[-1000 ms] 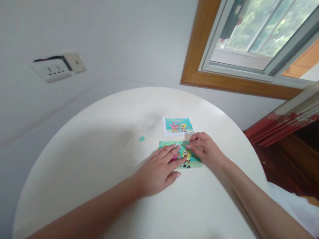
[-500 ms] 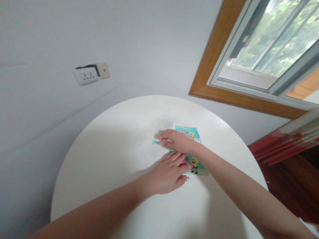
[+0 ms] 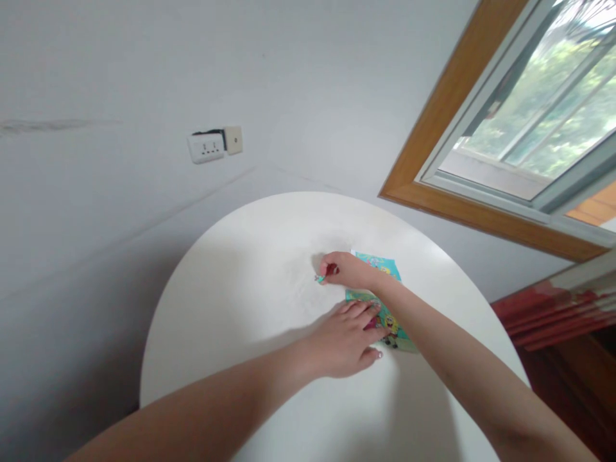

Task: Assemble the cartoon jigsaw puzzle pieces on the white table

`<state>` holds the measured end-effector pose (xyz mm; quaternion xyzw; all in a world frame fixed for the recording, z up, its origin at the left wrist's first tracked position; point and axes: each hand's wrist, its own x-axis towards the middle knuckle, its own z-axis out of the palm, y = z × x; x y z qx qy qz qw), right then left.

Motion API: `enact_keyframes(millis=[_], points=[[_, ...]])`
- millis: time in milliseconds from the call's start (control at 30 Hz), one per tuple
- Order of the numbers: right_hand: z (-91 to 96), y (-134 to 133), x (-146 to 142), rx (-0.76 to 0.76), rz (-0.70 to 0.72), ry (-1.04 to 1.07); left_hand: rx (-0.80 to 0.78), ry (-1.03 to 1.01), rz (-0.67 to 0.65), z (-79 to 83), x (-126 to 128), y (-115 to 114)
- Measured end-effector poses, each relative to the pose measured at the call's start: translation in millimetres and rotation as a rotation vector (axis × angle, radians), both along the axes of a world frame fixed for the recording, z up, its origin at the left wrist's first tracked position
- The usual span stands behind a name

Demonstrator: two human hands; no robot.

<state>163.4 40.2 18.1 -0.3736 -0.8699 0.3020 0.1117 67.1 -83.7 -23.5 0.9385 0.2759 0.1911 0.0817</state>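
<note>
My left hand (image 3: 349, 340) lies flat with fingers spread on a turquoise sheet with cartoon figures (image 3: 393, 330), on a white table. Beyond it, the fingertips of my right hand (image 3: 344, 268) pinch a small turquoise star-shaped piece (image 3: 320, 279) just left of the printed papers. A second turquoise printed section (image 3: 391, 265) shows behind my right wrist. My right forearm covers part of both, so I cannot tell whether they are joined.
The round white table (image 3: 231, 282) reaches close to the wall. A power socket (image 3: 208, 149) is on the wall at the left. A wood-framed window (image 3: 462, 199) is at the upper right, with a red patterned curtain (image 3: 534, 308) below it.
My right hand has closed its fingertips on the small star-shaped piece, which lay on the table before. My left hand stays on the printed sheet. The camera view has shifted slightly.
</note>
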Motion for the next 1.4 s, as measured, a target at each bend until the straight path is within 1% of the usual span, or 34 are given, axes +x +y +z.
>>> enact_keyframes(millis=[133, 200, 267, 333, 433, 500, 567, 667, 733, 833, 900, 1000, 1167, 1300, 1400], points=[[1.0, 1.3, 5.6, -0.09, -0.004, 0.061, -0.014, -0.014, 0.003, -1.6, -0.4, 0.7], [5.9, 1.8, 15.1, -0.129, -0.014, 0.131, -0.02, -0.028, 0.002, -3.4, -0.7, 1.6], [13.4, -0.2, 30.5, -0.168, -0.051, 0.23, -0.025, -0.04, -0.003, -4.6, -1.1, 2.4], [21.1, -7.2, 51.6, -0.183, -0.141, 0.324, -0.032, -0.039, -0.012, -4.3, -1.6, 2.7], [26.2, -28.4, 91.2, -0.204, -0.357, 0.448, -0.034, -0.027, -0.017, -1.9, -2.2, 2.8], [22.4, -46.8, 119.0, -0.166, -0.477, 0.512, -0.033, -0.02, -0.012, -0.3, -2.4, 2.8], [13.1, -65.0, 143.2, -0.132, -0.568, 0.516, -0.038, -0.012, -0.006, 0.6, -2.7, 3.1], [-4.3, -86.3, 164.8, -0.124, -0.653, 0.47, -0.044, -0.01, -0.01, 1.7, -3.2, 3.5], [-12.9, -94.9, 168.1, -0.084, -0.717, 0.415, -0.04, -0.014, -0.014, 2.8, -3.3, 3.6], [-17.2, -100.1, 164.7, 0.002, -0.795, 0.344, -0.032, 0.001, -0.015, 4.9, -2.7, 4.2], [-16.7, -100.0, 163.1, -0.02, -0.78, 0.355, -0.025, 0.022, -0.02, 6.1, -2.0, 5.2], [-17.1, -98.4, 165.7, -0.1, -0.749, 0.393, -0.023, 0.06, -0.028, 6.7, -1.6, 7.0], [-24.2, -96.9, 171.8, -0.205, -0.723, 0.394, -0.02, 0.08, -0.04, 7.6, -2.2, 8.8], [-27.1, -95.7, 171.9, -0.211, -0.688, 0.362, -0.018, 0.116, -0.046, 9.3, -1.6, 9.5], [-26.0, -94.8, 170.9, -0.199, -0.688, 0.369, -0.003, 0.125, -0.045, 7.9, -1.8, 10.8]])
